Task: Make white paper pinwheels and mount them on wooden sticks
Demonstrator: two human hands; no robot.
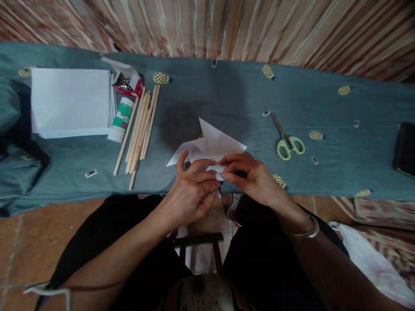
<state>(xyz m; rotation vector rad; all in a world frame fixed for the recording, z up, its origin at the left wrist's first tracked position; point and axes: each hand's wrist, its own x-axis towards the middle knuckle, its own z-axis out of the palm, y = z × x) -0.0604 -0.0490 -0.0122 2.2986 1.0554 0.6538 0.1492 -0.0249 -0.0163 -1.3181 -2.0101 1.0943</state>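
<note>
A white paper pinwheel (216, 140) with pointed, folded blades is held over the front edge of the table. My left hand (197, 185) grips it from the left, its fingers closed on the paper near the middle and the thumb raised behind. My right hand (248, 170) pinches the paper close to the centre from the right. Whether something small sits between the right fingertips cannot be made out. The lower part of the pinwheel is hidden behind my left fingers.
Left on the teal cloth (207, 86) are a stack of white paper (71, 101), a glue stick (121, 119), several wooden sticks (141, 129) and an open red-and-white box (128, 82) of small metal pieces. Green-handled scissors (287, 140) lie to the right; a dark phone-like object (405, 149) is farther right.
</note>
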